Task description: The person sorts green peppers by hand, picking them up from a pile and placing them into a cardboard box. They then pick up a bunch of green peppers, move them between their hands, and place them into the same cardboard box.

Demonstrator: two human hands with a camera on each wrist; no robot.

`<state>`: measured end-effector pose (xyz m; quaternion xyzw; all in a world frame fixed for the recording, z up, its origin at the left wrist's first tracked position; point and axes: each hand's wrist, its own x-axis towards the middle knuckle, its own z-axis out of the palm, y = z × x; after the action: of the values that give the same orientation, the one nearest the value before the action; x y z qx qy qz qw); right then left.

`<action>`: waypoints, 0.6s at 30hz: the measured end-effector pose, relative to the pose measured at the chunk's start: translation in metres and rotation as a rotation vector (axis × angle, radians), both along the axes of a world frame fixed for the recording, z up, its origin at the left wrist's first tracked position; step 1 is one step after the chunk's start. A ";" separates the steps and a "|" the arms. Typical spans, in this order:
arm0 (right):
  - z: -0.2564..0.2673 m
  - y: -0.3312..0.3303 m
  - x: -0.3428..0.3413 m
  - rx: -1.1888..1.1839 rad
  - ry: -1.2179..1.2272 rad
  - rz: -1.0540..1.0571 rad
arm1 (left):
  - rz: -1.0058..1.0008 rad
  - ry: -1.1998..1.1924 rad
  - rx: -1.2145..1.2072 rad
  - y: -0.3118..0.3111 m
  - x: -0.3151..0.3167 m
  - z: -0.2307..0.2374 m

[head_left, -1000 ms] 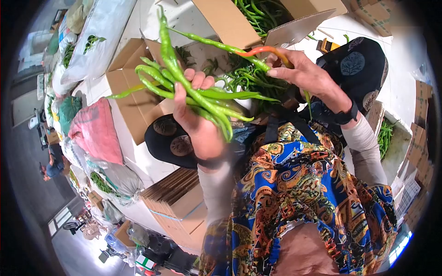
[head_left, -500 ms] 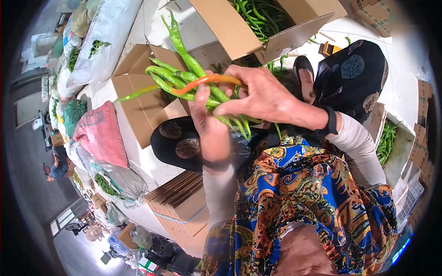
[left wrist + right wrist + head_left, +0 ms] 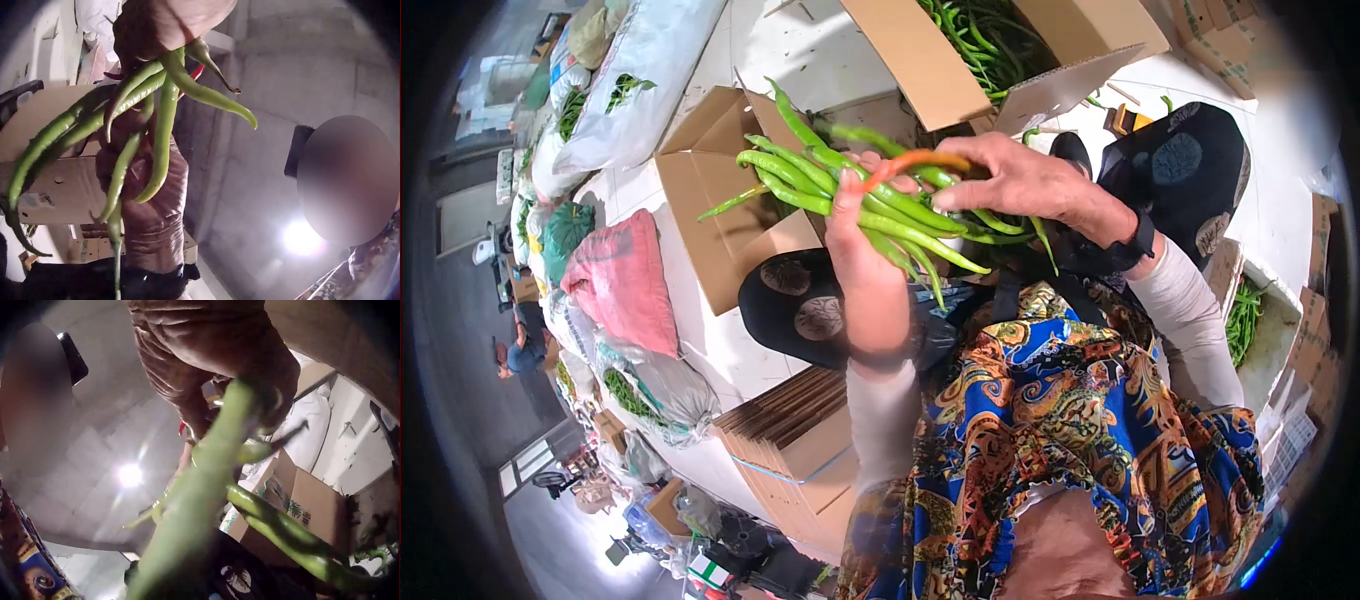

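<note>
A bunch of long green chili peppers [image 3: 800, 175] fans out from my left hand [image 3: 868, 285], which grips it with the thumb over the front. My right hand [image 3: 1040, 180] is right beside the bunch. Between its thumb and fingers it pinches an orange-red chili pepper [image 3: 915, 160], whose curved end lies across the green ones near the left thumb. Several green tips [image 3: 165, 125] hang below the left hand in the left wrist view, in front of the right hand. A blurred green chili [image 3: 200, 494] crosses close before the camera in the right wrist view.
An open cardboard box [image 3: 710, 190] stands left beyond the hands. Another box [image 3: 910, 65] with green chilies is at the top. Flat cartons [image 3: 790, 440] are stacked by the left arm. A white crate [image 3: 1270, 300] with chilies stands right; sacks [image 3: 625, 285] line the left.
My right hand has come left with the orange-red chili to meet the bunch in my left hand. The bunch has tilted lower and the left hand has shifted slightly right.
</note>
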<state>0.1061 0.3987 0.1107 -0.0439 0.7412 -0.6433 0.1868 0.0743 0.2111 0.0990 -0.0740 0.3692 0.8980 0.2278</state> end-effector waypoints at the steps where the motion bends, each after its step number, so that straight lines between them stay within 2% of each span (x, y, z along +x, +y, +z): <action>1: -0.005 -0.003 0.001 0.022 -0.001 0.015 | -0.005 -0.006 -0.001 0.003 0.002 0.003; 3: -0.015 -0.007 0.000 0.042 -0.001 0.029 | 0.038 -0.072 0.140 0.008 0.002 0.006; 4: -0.018 -0.008 -0.001 0.008 -0.039 0.013 | 0.035 -0.075 0.137 0.007 0.003 0.006; 7: -0.019 -0.014 -0.003 -0.017 -0.029 -0.013 | -0.051 -0.094 0.259 0.002 -0.005 -0.003; 8: -0.020 -0.014 -0.003 -0.008 0.019 -0.016 | -0.054 -0.098 0.259 0.001 -0.004 -0.005; 9: -0.024 -0.018 -0.003 0.034 0.169 -0.046 | -0.006 -0.095 0.230 0.004 -0.003 0.001; 10: -0.026 -0.019 -0.002 0.034 0.166 -0.047 | 0.043 -0.093 0.201 0.005 -0.003 0.003; 11: -0.027 -0.022 0.000 0.066 0.164 -0.104 | 0.023 0.030 0.129 0.003 -0.005 -0.006; 12: -0.025 -0.024 0.000 0.099 0.164 -0.161 | 0.024 0.029 0.129 0.002 -0.007 -0.010; 14: -0.018 -0.021 -0.002 0.130 0.125 -0.120 | 0.060 -0.025 0.099 0.000 -0.012 -0.014; 15: -0.014 -0.018 -0.003 0.084 0.077 -0.084 | 0.062 -0.066 0.161 0.003 -0.012 -0.009; 17: -0.019 -0.011 -0.005 0.007 -0.001 0.018 | 0.046 -0.119 0.133 0.004 -0.005 0.007; 18: -0.017 -0.009 -0.004 -0.124 -0.056 -0.009 | 0.028 -0.176 0.108 0.005 -0.003 0.014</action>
<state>0.1022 0.3893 0.0940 -0.0339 0.6946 -0.6898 0.2015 0.0708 0.2158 0.1126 -0.1454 0.2978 0.9097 0.2503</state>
